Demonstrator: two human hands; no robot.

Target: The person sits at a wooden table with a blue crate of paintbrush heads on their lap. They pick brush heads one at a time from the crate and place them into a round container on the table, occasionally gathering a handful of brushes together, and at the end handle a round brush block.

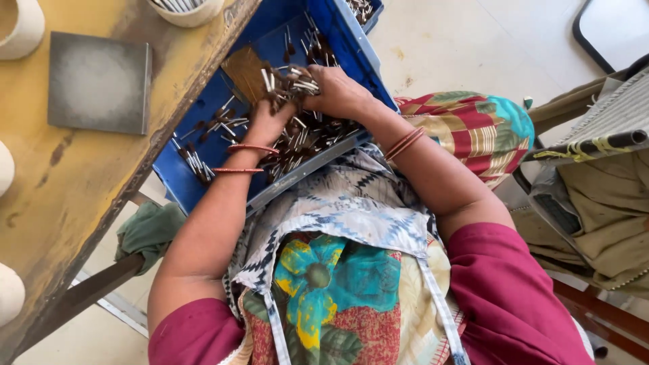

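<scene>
Two hands work the blue crate: left hand and right hand pressed together, gathering a bundle of small metal-tipped pins. Sorting underway; next move demands firm grip.

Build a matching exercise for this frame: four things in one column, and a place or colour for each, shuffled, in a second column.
Things
1. blue crate
2. grey square slab
3. green cloth
4. bunch of small metal-tipped pieces

Places or states
A. hanging below the edge of the yellow table
B. lying flat on the yellow table top
C. gathered between the left hand and right hand
D. resting on the person's lap, against the table edge

Pairs: 1-D, 2-B, 3-A, 4-C
</scene>
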